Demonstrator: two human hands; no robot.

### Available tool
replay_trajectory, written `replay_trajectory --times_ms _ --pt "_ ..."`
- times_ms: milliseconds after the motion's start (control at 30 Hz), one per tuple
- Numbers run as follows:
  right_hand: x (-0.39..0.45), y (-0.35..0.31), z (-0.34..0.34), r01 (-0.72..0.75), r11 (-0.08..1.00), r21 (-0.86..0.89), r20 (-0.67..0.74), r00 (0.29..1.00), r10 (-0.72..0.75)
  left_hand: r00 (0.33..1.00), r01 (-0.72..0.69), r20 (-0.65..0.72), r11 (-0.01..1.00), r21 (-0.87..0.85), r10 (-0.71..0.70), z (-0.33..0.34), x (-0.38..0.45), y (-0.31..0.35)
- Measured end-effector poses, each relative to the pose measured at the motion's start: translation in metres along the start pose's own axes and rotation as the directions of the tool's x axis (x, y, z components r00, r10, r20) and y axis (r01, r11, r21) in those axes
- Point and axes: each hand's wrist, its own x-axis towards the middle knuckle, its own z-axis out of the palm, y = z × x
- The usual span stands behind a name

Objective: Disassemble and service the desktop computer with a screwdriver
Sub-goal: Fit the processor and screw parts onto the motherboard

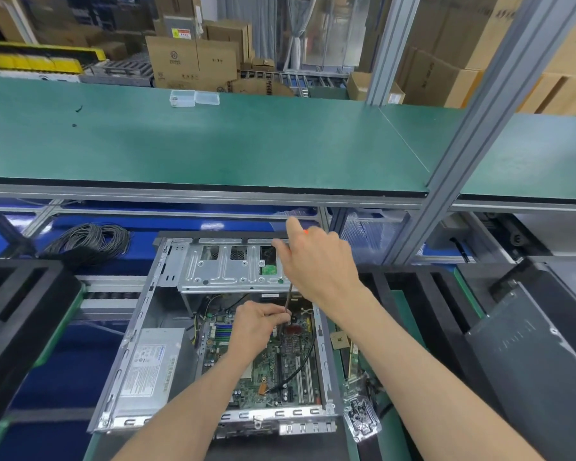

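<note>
Inside the open computer case (140, 331), screwdriver (287, 306) between both hands (316, 264)

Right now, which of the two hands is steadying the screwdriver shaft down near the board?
The left hand: its fingers pinch the screwdriver shaft low over the motherboard. The right hand grips the handle higher up.

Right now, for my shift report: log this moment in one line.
right hand grips screwdriver | left hand steadies shaft | tip on motherboard | case open

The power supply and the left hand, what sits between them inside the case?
In the head view, between the power supply and the left hand lie yellow and black cables and the motherboard's memory slots.
</note>
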Motion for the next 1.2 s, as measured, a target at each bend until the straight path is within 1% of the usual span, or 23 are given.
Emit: replay_trajectory --times_ms 33,67,100,167,233,333,367,433,500,533,567,633,767,800,867,900,933,967,1000,1033,1133,1200 --pt "0.006 0.002 -0.003 -0.012 1.0 -0.017 0.044 0.999 0.013 1.0 0.008 -0.004 1.0 -0.007 -0.008 0.001 0.001 -0.001" --pt "0.011 0.005 -0.005 -0.022 1.0 0.02 0.095 0.995 0.02 1.0 0.017 -0.008 1.0 -0.017 -0.017 0.002 0.001 -0.001" --pt "0.015 0.009 -0.007 -0.024 0.995 0.093 0.154 0.988 0.009 1.0 0.022 -0.013 0.999 -0.024 -0.022 0.004 0.001 -0.002" --pt "0.023 0.02 -0.014 0.016 0.971 0.237 0.272 0.959 -0.082 0.999 0.021 -0.029 0.999 -0.036 -0.022 0.006 0.001 -0.003" --pt "0.024 0.03 -0.021 0.055 0.934 0.353 0.345 0.92 -0.185 0.999 0.026 -0.032 0.999 -0.039 -0.027 0.01 0.001 -0.005" --pt "0.02 0.047 -0.03 0.028 0.907 0.421 0.447 0.864 -0.234 0.999 0.032 -0.025 0.999 -0.008 -0.032 0.014 0.0 -0.006" --pt "0.018 0.051 -0.031 0.026 0.905 0.424 0.444 0.865 -0.233 0.999 0.03 -0.026 1.0 0.0 -0.03 0.015 0.0 -0.005" --pt "0.014 0.054 -0.034 0.032 0.935 0.353 0.412 0.892 -0.186 0.999 0.012 -0.036 1.0 0.008 -0.012 0.017 0.0 -0.005" --pt "0.014 0.047 -0.035 0.027 0.986 0.164 0.415 0.905 -0.094 0.999 -0.005 -0.04 1.0 0.026 0.006 0.017 0.0 -0.006" --pt "0.015 0.044 -0.037 0.009 0.994 0.107 0.433 0.9 -0.055 0.999 -0.005 -0.04 0.999 0.035 0.007 0.017 0.0 -0.006" --pt "0.017 0.04 -0.037 0.014 0.994 0.109 0.445 0.893 -0.061 0.999 0.0 -0.04 0.999 0.042 0.001 0.017 -0.001 -0.007" --pt "0.02 0.033 -0.043 0.06 0.982 0.178 0.481 0.866 -0.14 0.999 0.007 -0.036 0.998 0.061 -0.005 0.015 -0.001 -0.008" --pt "0.023 0.029 -0.055 0.108 0.941 0.321 0.558 0.781 -0.28 1.0 0.011 -0.02 0.994 0.108 -0.009 0.012 -0.002 -0.011" --pt "0.022 0.027 -0.056 0.114 0.932 0.344 0.553 0.778 -0.3 1.0 0.008 -0.017 0.993 0.119 -0.006 0.012 -0.002 -0.011" --pt "0.019 0.023 -0.053 0.125 0.936 0.328 0.494 0.822 -0.283 1.0 0.009 -0.018 0.989 0.147 -0.007 0.011 -0.002 -0.01" --pt "0.019 0.02 -0.049 0.115 0.954 0.276 0.455 0.859 -0.235 1.0 0.013 -0.023 0.987 0.159 -0.009 0.011 -0.002 -0.01" --pt "0.019 0.018 -0.047 0.091 0.977 0.192 0.445 0.879 -0.169 1.0 0.012 -0.031 0.986 0.165 -0.007 0.011 -0.002 -0.01" --pt "0.02 0.015 -0.045 0.063 0.991 0.114 0.456 0.884 -0.108 0.999 0.005 -0.039 0.986 0.164 0.001 0.011 -0.003 -0.01" --pt "0.022 0.013 -0.044 0.058 0.996 0.074 0.474 0.876 -0.086 0.999 0.0 -0.042 0.987 0.16 0.007 0.011 -0.003 -0.01" --pt "0.023 0.01 -0.043 0.072 0.995 0.075 0.503 0.859 -0.1 0.999 -0.001 -0.038 0.988 0.152 0.006 0.011 -0.003 -0.01" --pt "0.026 0.008 -0.048 0.179 0.969 0.173 0.529 0.812 -0.245 0.999 -0.003 -0.035 0.987 0.158 0.008 0.011 -0.003 -0.012" --pt "0.026 0.01 -0.054 0.168 0.941 0.293 0.542 0.782 -0.308 0.999 0.011 -0.042 0.984 0.175 -0.003 0.009 -0.003 -0.014"
